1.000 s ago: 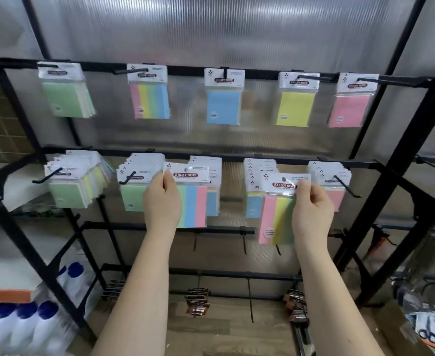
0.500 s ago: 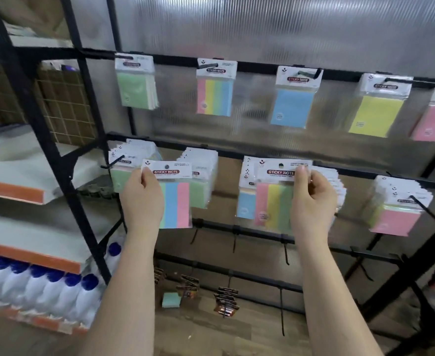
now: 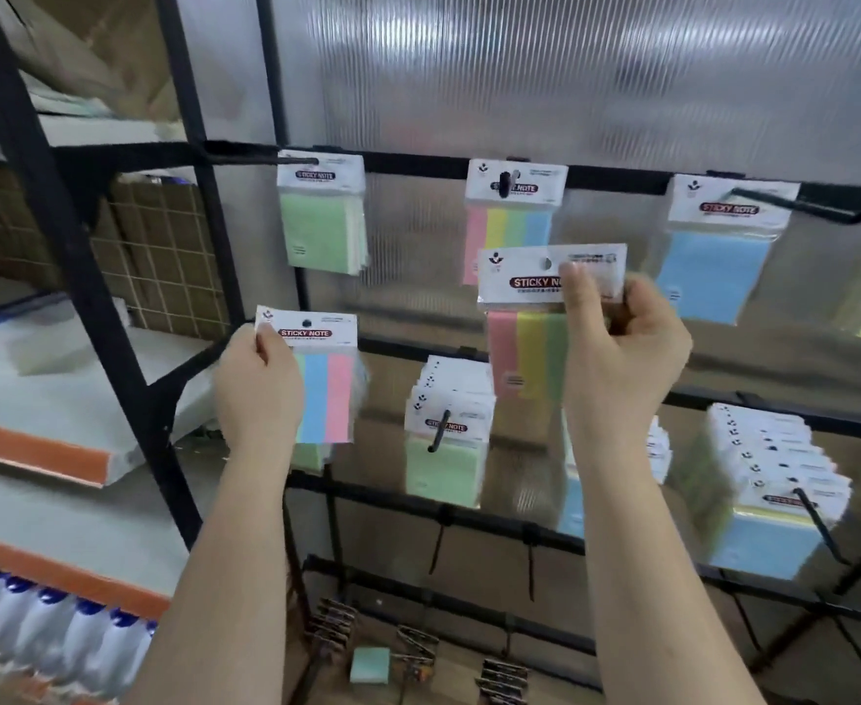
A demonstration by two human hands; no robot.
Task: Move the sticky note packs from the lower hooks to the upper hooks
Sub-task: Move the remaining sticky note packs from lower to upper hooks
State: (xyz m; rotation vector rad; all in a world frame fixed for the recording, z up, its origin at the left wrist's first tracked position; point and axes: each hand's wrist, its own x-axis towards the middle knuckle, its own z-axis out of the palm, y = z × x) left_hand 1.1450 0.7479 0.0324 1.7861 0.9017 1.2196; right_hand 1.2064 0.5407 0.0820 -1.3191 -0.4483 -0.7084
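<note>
My left hand pinches a striped sticky note pack by its white header, held free below the green pack on the upper left hook. My right hand grips a second striped pack by its header, raised just under the striped pack hanging on the upper middle hook. A blue pack hangs on the upper hook to the right. On the lower hooks hang a stack of green packs and a stack of blue packs.
The black metal rack has crossbars and bare hooks sticking out lower down. Left of it are white and orange shelves and a row of blue-capped bottles. A loose green pad lies on the floor.
Both hands have lifted their striped packs off the lower hooks and upward; the right pack rose higher, up to the upper row. The view shifted left.
</note>
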